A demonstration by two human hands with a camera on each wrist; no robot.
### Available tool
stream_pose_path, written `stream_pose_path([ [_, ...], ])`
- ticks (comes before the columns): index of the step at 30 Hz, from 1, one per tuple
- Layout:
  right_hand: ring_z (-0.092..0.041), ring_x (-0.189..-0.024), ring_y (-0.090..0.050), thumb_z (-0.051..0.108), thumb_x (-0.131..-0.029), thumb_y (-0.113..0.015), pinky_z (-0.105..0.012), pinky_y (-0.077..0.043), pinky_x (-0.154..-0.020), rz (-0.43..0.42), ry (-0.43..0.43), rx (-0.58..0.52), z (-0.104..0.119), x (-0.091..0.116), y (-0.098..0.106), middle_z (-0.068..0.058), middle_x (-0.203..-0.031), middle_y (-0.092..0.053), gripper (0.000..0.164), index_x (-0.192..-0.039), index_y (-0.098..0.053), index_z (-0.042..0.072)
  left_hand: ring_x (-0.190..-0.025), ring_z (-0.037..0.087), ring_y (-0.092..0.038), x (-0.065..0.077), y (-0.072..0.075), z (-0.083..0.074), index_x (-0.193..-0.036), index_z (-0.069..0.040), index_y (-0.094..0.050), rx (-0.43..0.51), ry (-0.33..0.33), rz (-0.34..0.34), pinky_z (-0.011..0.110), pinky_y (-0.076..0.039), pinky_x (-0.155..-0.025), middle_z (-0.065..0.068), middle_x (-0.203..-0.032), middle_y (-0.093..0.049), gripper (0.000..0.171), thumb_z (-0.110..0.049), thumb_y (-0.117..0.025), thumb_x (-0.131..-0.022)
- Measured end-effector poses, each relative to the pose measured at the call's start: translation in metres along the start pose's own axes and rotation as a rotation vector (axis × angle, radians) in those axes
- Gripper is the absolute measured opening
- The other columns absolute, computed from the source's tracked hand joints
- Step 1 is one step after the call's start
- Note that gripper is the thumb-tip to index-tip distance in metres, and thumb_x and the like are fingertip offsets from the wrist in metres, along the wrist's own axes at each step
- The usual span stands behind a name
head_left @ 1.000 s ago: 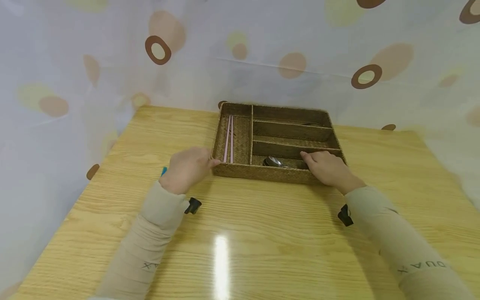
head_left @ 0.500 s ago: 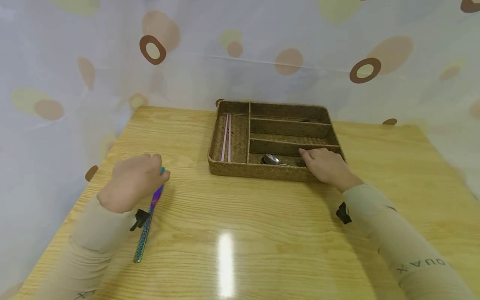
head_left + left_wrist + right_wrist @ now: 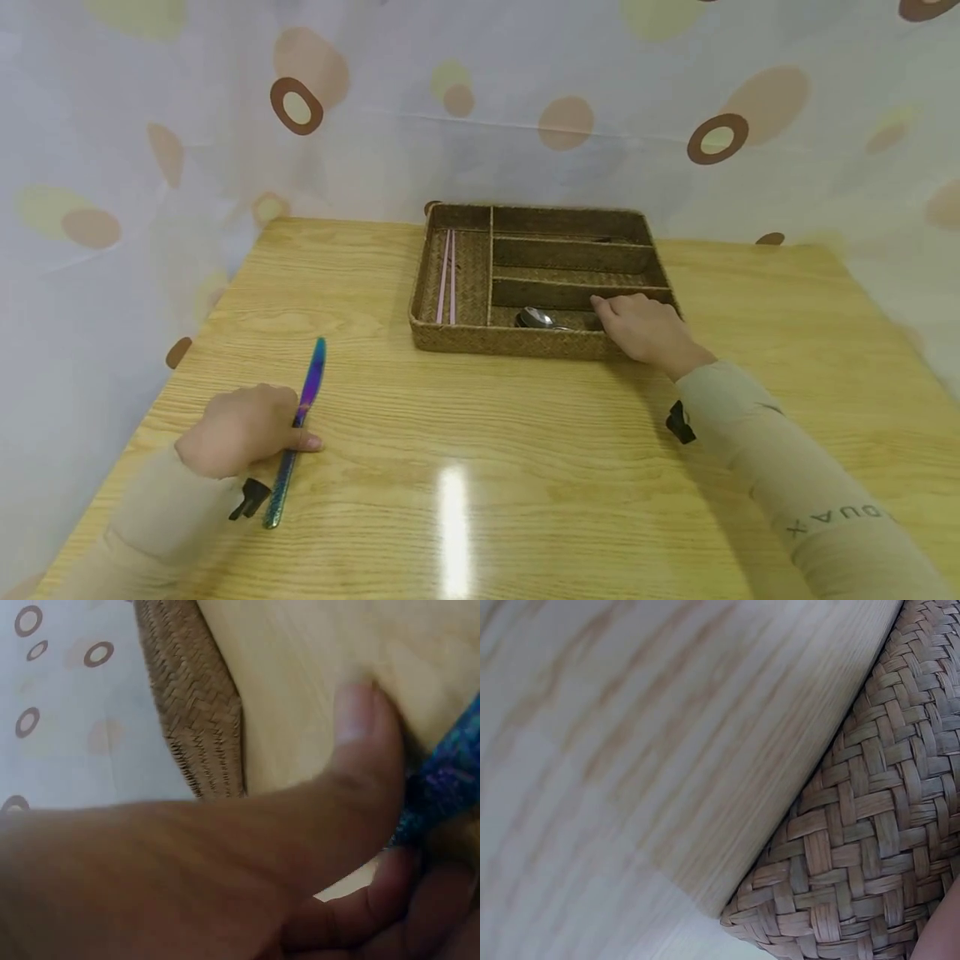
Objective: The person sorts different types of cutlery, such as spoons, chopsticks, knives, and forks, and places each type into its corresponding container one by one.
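Note:
A knife [image 3: 311, 383] with a blue-purple blade and a patterned handle lies on the table at the left. My left hand [image 3: 243, 429] straddles its handle, with the thumb extended past one side and the fingers at the other. The left wrist view has a gap between the thumb and the handle [image 3: 450, 769]. Farther back stands a woven cutlery tray [image 3: 517, 340], whose front right corner my right hand [image 3: 645, 329] grips over the rim, thumb inside. Pink chopsticks [image 3: 452, 287] lie in its left compartment. A shiny spoon [image 3: 536, 317] rests in the front one, partly behind the wall.
The wooden table [image 3: 570, 458] reaches back to a white curtain [image 3: 360, 158] with brown and yellow spots. Behind the front compartment, the tray has two more long ones, and a small dark thing [image 3: 603, 240] shows in the rearmost.
My left hand has let go of the tray's front left corner and moved left and toward me, down to the knife handle. My right hand stays on the tray.

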State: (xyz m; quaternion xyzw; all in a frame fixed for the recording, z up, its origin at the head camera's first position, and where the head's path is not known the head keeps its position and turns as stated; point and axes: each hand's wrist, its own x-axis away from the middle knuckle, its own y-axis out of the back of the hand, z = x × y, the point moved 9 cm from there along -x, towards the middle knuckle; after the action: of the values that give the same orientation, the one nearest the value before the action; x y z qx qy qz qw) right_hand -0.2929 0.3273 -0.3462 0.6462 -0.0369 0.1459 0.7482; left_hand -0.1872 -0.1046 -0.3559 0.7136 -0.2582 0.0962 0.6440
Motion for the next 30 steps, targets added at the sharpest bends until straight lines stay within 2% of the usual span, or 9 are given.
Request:
stream_pose_path([
  [3, -0.033, -0.092, -0.066, 0.051, -0.107, -0.010, -0.036, -0.040, -0.056, 0.000, -0.006, 0.005, 0.001, -0.001, 0.000, -0.016, -0.099, -0.067, 0.073, -0.132, -0.060, 0.005, -0.052, 0.012, -0.043, 0.001, 0.000, 0.000, -0.071, -0.010, -0.051, 0.077, -0.027, -0.059, 0.026, -0.035, -0.049, -0.001, -0.061, -0.044, 0.041, -0.040, -0.072, -0.089],
  [6, -0.036, -0.101, -0.066, 0.050, -0.107, -0.010, -0.036, -0.040, -0.056, -0.005, -0.007, 0.019, 0.001, 0.000, 0.001, -0.017, -0.110, -0.068, 0.071, -0.133, -0.060, 0.005, -0.047, 0.011, -0.041, 0.002, -0.001, 0.000, -0.069, -0.009, -0.053, 0.161, -0.035, -0.061, 0.026, -0.036, -0.048, -0.002, -0.055, -0.043, 0.037, -0.033, -0.072, -0.091],
  [7, -0.038, -0.107, -0.065, 0.050, -0.107, -0.010, -0.036, -0.041, -0.057, -0.006, -0.007, 0.022, 0.002, 0.000, 0.002, -0.018, -0.120, -0.066, 0.072, -0.134, -0.059, 0.005, -0.045, 0.011, -0.041, 0.002, -0.002, 0.000, -0.069, -0.009, -0.054, 0.189, -0.036, -0.055, 0.026, -0.036, -0.048, -0.003, -0.053, -0.043, 0.036, -0.031, -0.072, -0.091],
  [10, -0.042, -0.120, -0.059, 0.049, -0.107, -0.009, -0.036, -0.041, -0.057, -0.001, -0.004, 0.032, 0.002, 0.000, 0.002, -0.019, -0.143, -0.054, 0.070, -0.145, -0.048, 0.006, -0.040, 0.009, -0.039, 0.002, -0.004, -0.001, -0.066, -0.009, -0.056, 0.217, -0.054, -0.042, 0.025, -0.038, -0.047, -0.004, -0.046, -0.041, 0.036, -0.029, -0.071, -0.092],
  [17, -0.041, -0.120, -0.059, 0.045, -0.108, -0.010, -0.034, -0.036, -0.050, 0.027, 0.003, 0.031, 0.002, -0.001, 0.000, -0.018, -0.149, -0.047, 0.064, -0.150, -0.041, 0.008, -0.044, 0.009, -0.039, -0.003, -0.007, 0.003, -0.060, -0.012, -0.053, 0.183, -0.052, -0.033, 0.026, -0.035, -0.049, -0.005, -0.049, -0.043, 0.044, -0.036, -0.069, -0.093],
  [23, -0.037, -0.107, -0.065, 0.043, -0.109, -0.012, -0.033, -0.034, -0.047, 0.029, 0.003, 0.025, 0.003, 0.000, 0.000, -0.019, -0.148, -0.048, 0.062, -0.150, -0.042, 0.008, -0.047, 0.012, -0.047, -0.002, -0.011, 0.004, -0.075, -0.008, -0.055, 0.242, -0.075, -0.027, 0.029, -0.042, -0.048, 0.001, -0.060, -0.052, 0.032, -0.029, -0.064, -0.097],
  [25, -0.033, -0.092, -0.068, 0.044, -0.108, -0.012, -0.033, -0.033, -0.047, 0.031, -0.001, 0.021, 0.003, 0.000, -0.001, -0.019, -0.145, -0.052, 0.063, -0.149, -0.043, 0.007, -0.047, 0.013, -0.049, 0.000, -0.012, 0.003, -0.078, -0.006, -0.054, 0.297, -0.093, -0.003, 0.028, -0.045, -0.048, 0.003, -0.059, -0.054, 0.028, -0.024, -0.060, -0.099],
  [27, -0.030, -0.088, -0.068, 0.044, -0.108, -0.012, -0.034, -0.034, -0.047, 0.022, -0.005, 0.023, 0.003, 0.000, 0.000, -0.019, -0.143, -0.054, 0.064, -0.147, -0.046, 0.006, -0.048, 0.015, -0.052, 0.002, -0.012, 0.002, -0.082, -0.004, -0.054, 0.351, -0.100, 0.030, 0.029, -0.048, -0.049, 0.005, -0.059, -0.055, 0.024, -0.019, -0.057, -0.101],
  [30, -0.024, -0.073, -0.064, 0.044, -0.108, -0.013, -0.033, -0.033, -0.046, 0.017, -0.005, 0.022, 0.003, 0.001, 0.001, -0.019, -0.137, -0.059, 0.064, -0.146, -0.048, 0.006, -0.050, 0.017, -0.053, 0.004, -0.007, 0.004, -0.085, -0.003, -0.052, 0.398, -0.087, 0.066, 0.030, -0.049, -0.052, 0.007, -0.060, -0.057, 0.021, -0.013, -0.051, -0.104],
])
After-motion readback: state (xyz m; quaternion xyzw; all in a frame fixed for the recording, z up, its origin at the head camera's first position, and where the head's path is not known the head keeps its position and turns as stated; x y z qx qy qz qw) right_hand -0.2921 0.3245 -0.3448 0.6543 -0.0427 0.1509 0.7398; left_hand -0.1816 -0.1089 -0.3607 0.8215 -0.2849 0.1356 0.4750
